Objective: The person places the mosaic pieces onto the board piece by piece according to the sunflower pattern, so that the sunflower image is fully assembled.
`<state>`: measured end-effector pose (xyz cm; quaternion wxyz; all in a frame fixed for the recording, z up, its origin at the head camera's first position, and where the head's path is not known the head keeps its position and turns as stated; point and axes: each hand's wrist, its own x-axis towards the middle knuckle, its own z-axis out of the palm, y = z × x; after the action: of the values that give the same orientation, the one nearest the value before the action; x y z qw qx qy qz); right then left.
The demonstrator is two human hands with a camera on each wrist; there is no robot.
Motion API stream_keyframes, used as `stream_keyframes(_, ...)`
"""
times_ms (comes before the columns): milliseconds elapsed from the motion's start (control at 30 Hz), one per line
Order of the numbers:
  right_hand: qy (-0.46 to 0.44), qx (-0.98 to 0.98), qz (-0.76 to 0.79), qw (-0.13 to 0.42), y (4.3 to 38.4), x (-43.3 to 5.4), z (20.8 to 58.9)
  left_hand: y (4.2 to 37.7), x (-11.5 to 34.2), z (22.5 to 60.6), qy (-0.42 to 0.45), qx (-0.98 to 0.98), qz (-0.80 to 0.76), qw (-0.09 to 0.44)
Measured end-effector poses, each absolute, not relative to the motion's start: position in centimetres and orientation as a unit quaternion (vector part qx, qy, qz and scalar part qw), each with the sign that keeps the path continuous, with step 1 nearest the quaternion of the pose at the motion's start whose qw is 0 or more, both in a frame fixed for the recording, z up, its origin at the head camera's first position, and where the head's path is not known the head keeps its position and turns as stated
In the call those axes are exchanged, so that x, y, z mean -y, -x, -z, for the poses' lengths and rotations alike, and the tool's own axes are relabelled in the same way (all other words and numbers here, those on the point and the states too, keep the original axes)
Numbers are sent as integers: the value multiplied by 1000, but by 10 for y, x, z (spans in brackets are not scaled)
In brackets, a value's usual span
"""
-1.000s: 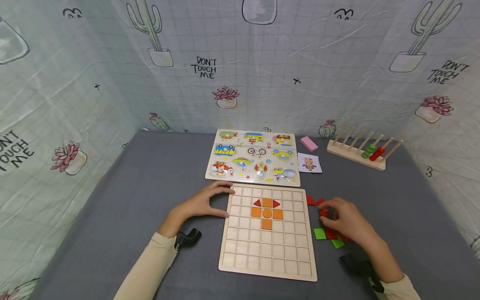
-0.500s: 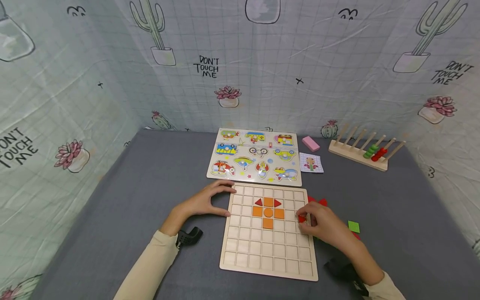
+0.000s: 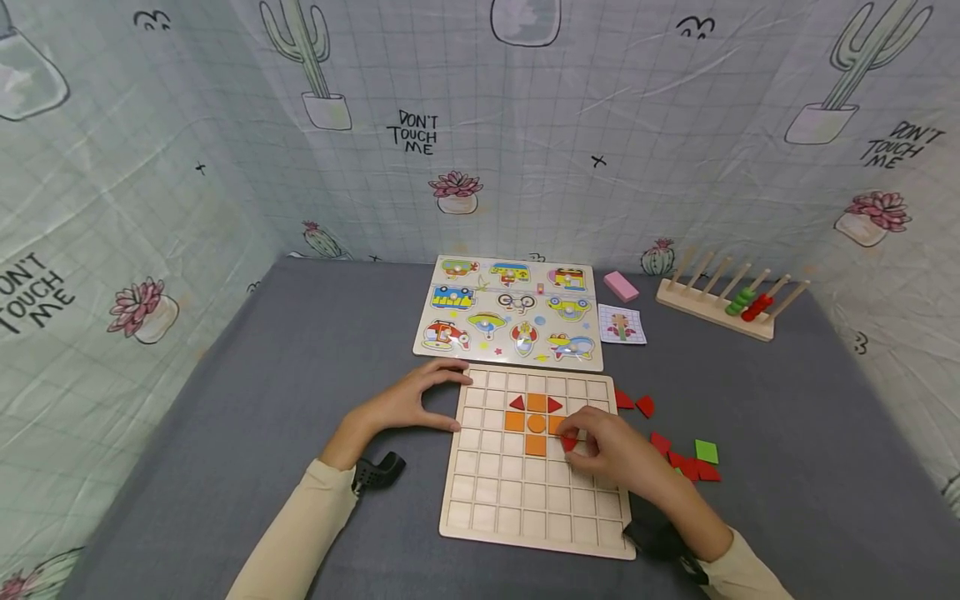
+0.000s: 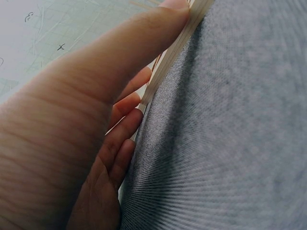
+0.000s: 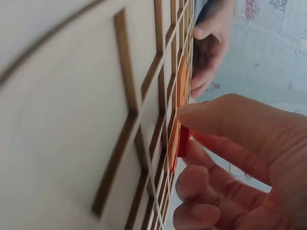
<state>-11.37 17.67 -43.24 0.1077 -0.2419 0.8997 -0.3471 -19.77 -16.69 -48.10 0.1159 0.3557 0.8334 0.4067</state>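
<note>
My right hand (image 3: 617,450) pinches a red tile (image 3: 569,445) between thumb and fingers, low over the wooden grid board (image 3: 495,492). The tile's exact shape is partly hidden by the fingers; in the right wrist view it shows as a thin red edge (image 5: 183,142). Nearby on the board lie orange squares (image 3: 536,446) around an orange circle (image 3: 536,424), with a red triangle (image 3: 517,403) on either side of the top square. At the board's left edge, my left hand (image 3: 405,400) rests with thumb and fingers spread apart, their tips touching the rim (image 4: 168,60).
Loose red tiles (image 3: 684,467) and a green square (image 3: 707,452) lie right of the board. Behind it are a vehicle puzzle (image 3: 498,325), a pattern card (image 3: 622,325), a pink block (image 3: 621,287) and a peg rack (image 3: 712,312) with green and red beads.
My right hand has come left from the loose tiles onto the board, carrying a red tile to just below the right orange square. The left hand stays at the board's edge.
</note>
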Motion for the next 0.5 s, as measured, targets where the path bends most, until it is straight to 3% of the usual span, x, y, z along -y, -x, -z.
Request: stream_keyframes(500, 284, -895, 328, 99, 119, -171, 437, 198, 167, 481, -361, -829, -411, 116)
